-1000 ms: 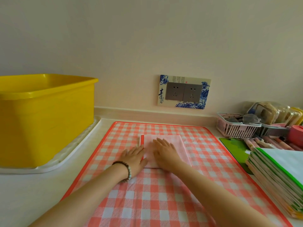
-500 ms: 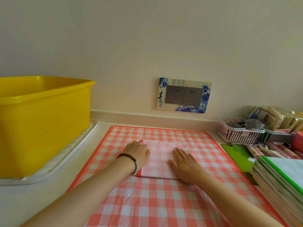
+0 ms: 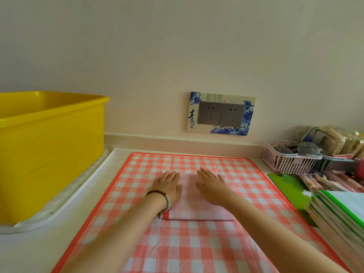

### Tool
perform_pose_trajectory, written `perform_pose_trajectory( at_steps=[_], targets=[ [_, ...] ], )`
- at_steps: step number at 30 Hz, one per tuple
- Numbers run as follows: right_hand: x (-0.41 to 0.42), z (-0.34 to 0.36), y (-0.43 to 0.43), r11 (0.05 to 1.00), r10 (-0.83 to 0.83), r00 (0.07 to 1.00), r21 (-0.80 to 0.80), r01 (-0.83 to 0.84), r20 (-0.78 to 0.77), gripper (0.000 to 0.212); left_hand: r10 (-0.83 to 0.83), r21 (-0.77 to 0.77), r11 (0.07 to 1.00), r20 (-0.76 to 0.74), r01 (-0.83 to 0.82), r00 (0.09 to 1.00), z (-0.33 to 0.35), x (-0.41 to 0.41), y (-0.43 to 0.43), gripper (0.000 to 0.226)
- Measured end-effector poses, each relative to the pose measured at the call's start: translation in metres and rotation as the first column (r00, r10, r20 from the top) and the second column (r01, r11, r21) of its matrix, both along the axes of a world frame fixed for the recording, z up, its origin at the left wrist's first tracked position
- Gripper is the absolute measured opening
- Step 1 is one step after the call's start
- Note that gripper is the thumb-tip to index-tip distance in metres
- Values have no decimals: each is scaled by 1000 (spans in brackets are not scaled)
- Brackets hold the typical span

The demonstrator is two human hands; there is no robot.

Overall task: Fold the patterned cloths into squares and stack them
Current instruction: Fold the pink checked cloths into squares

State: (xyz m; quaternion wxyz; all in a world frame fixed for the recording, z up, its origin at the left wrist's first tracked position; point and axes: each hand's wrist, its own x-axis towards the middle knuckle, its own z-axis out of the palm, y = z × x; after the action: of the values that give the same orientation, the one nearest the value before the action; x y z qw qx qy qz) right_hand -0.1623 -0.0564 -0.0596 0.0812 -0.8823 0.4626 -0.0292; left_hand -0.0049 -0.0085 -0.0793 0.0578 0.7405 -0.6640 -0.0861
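On the spread checked cloth, left hand and right hand press the folded pink cloth, fingers flat, yellow tub at 9 o'clock.

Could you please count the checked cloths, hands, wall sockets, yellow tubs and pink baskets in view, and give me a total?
Checked cloths: 2, the spread cloth and the folded cloth
Hands: 2, the left hand and the right hand
Wall sockets: 2
Yellow tub: 1
Pink basket: 1
Total: 8
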Motion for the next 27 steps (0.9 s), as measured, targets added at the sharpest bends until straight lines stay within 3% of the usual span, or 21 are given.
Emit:
perform_pose_trajectory(
  at_steps=[7,23,25,27],
  targets=[
    [38,-14,-19,1000,23,999,6,-23,34,49,-5,-5,1000,11,5,1000,-1,1,-2,54],
    [-31,-19,-39,993,-99,995,61,98,17,67,20,5,1000,-4,-20,1000,-1,-1,0,55],
    [-33,-14,-36,989,-111,990,107,102,83,68,19,-3,1000,-39,-20,999,0,0,1,55],
    [-37,-5,-32,963,-183,941,244,113,284,69,15,-11,1000,-91,-16,996,4,1,5,56]
  ],
)
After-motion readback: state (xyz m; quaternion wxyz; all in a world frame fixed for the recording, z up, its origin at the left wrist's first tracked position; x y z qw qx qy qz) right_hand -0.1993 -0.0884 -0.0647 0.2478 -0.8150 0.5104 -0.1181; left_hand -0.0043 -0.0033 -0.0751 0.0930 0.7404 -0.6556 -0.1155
